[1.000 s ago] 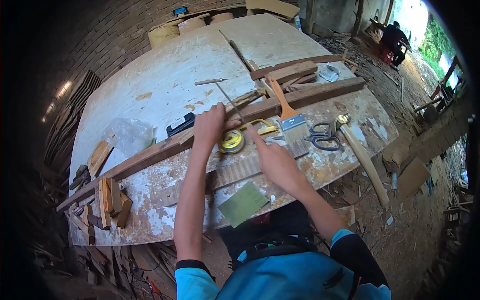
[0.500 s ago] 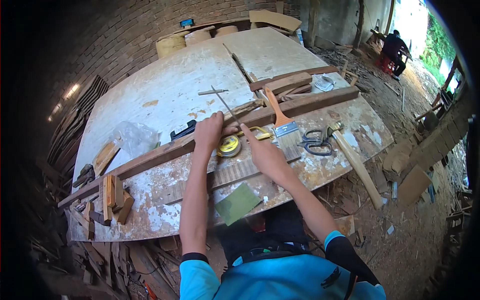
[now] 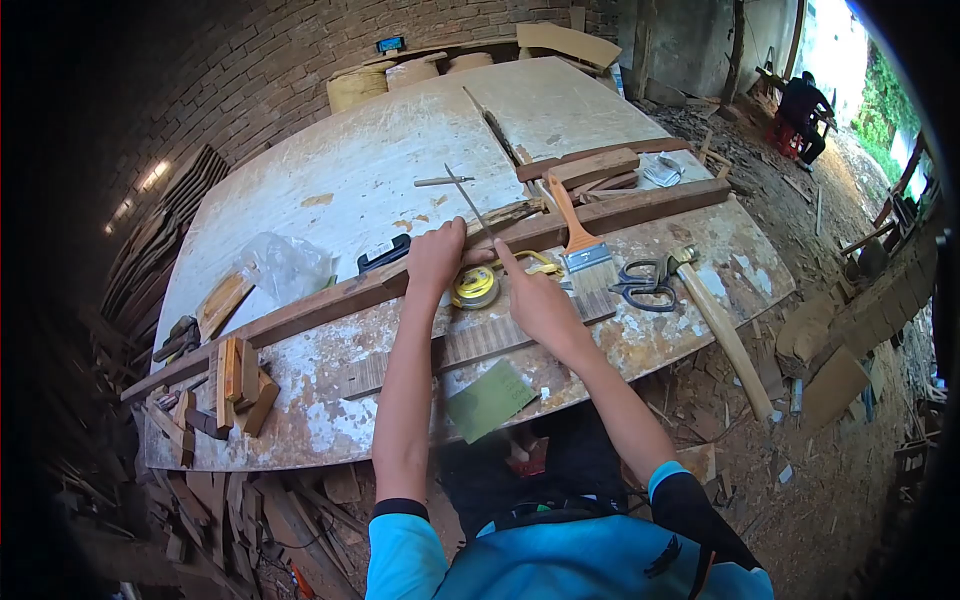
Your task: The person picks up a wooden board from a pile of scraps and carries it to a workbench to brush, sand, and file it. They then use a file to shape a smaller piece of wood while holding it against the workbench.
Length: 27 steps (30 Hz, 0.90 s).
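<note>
1. Gripping a thin metal rod (image 3: 468, 202), the left hand (image 3: 436, 256) closes its fingers around the lower end, resting on a long wooden beam (image 3: 330, 300).
2. Extending its index finger to the rod's base, the right hand (image 3: 540, 300) holds nothing; other fingers are loosely curled.
3. A yellow tape measure (image 3: 474, 287) lies between the hands.
4. A paintbrush (image 3: 585, 255), scissors (image 3: 645, 283) and hammer (image 3: 722, 325) lie to the right on the workbench (image 3: 330, 200).

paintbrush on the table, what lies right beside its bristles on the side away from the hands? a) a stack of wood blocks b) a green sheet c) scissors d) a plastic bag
c: the scissors lie just past the paintbrush bristles, between them and the hammer.
</note>
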Each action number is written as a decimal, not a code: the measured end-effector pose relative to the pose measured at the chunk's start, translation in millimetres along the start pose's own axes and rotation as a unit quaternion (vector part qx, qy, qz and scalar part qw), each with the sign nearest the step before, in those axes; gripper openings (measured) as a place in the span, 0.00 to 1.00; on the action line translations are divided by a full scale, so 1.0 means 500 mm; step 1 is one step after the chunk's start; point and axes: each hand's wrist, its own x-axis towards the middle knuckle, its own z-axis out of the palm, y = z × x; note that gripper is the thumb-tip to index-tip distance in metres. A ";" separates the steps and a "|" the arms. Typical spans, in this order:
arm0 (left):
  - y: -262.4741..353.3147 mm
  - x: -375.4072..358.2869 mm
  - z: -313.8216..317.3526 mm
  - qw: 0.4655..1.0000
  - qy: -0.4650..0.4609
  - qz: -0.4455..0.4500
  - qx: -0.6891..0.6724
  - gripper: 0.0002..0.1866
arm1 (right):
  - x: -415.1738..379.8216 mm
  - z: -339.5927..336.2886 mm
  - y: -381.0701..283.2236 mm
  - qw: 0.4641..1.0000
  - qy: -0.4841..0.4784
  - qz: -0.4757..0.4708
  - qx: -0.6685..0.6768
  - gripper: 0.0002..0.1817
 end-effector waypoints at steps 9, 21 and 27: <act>0.007 0.003 -0.002 0.999 -0.012 -0.030 -0.026 0.34 | 0.009 0.011 0.001 0.999 0.028 -0.021 -0.011 0.34; 0.007 -0.004 0.010 0.999 0.024 -0.022 -0.011 0.32 | -0.036 0.006 -0.021 0.998 -0.011 0.021 -0.066 0.38; 0.008 -0.005 0.005 0.999 -0.005 -0.038 -0.024 0.32 | 0.017 0.002 -0.005 0.999 0.039 -0.018 -0.013 0.34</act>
